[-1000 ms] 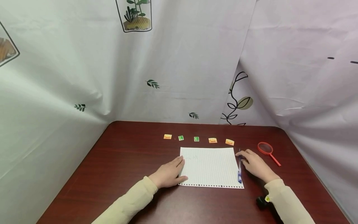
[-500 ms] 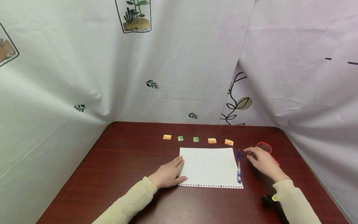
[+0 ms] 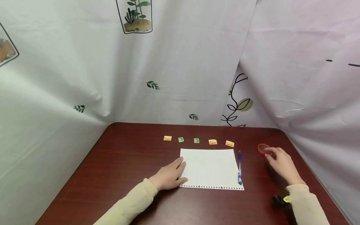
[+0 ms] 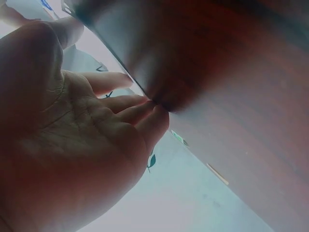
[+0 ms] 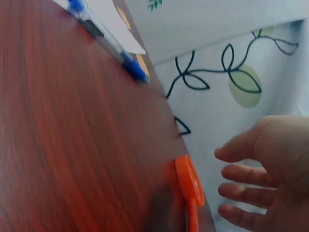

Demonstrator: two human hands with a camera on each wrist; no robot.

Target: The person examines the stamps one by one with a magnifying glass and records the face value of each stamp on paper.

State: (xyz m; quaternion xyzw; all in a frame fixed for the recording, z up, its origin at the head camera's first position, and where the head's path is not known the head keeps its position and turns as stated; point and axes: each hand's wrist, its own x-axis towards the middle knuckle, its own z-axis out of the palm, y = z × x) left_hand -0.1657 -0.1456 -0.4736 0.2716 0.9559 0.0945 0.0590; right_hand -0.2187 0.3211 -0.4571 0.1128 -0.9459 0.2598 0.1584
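My left hand (image 3: 168, 175) rests with extended fingers on the left edge of a lined sheet of paper (image 3: 212, 168). In the left wrist view its fingertips (image 4: 155, 108) press down at the sheet's edge. On the right side, my right hand (image 3: 284, 164) hovers over a red magnifying glass (image 3: 260, 149), its fingers loosely bent and holding nothing. The hand hides the handle in the head view. In the right wrist view the magnifying glass (image 5: 189, 181) lies on the table, apart from the fingers. A blue pen (image 3: 240, 167) lies along the paper's right edge.
Beyond the paper, a row of small stamps lies on the dark red table (image 3: 135, 156): an orange one (image 3: 167, 138) at the left end, green ones such as this stamp (image 3: 196, 140), and more orange at the right. A printed white curtain (image 3: 174, 62) surrounds the table.
My right hand has left the pen at the paper's right edge and moved right, to over the magnifying glass. The pen now lies straighter, untouched. My left hand has stayed on the paper.
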